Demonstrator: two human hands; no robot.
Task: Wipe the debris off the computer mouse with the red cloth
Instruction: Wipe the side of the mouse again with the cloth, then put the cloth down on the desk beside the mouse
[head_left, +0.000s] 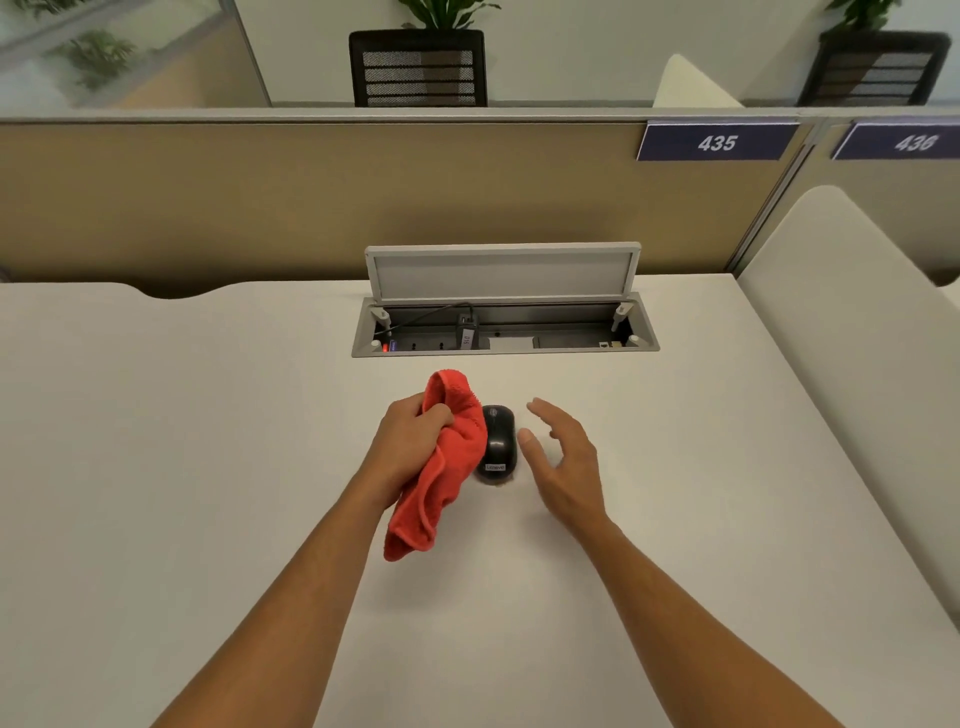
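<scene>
Head view, referencing everything to the computer mouse (498, 441). Both forearms come in from the near edge of the white desk (208, 467) and converge on it.

Left hand (410, 441) sits just left of the mouse, fist closed around a bunched red cloth (441, 478). Cloth's top fold sticks up above the fist; the rest hangs down toward the near side, the lower corner trailing well nearer than the mouse. Cloth's right edge overlaps or touches the mouse's left flank; can't tell which.

Right hand (561, 457) is just right of the mouse, spread wide, fingers loosely curved, palm facing the mouse, holding nothing. Small gap between thumb and mouse body, no contact visible.

Mouse is black, flat on the desk between the two hands, label at its near end, scroll wheel at the far end.

Beyond the mouse: recessed cable tray (504, 332) in the desk, lid flipped up, a plug and a red light inside. Farther back, tan partition (311, 197) with a "435" sign (717, 141) up and right.
</scene>
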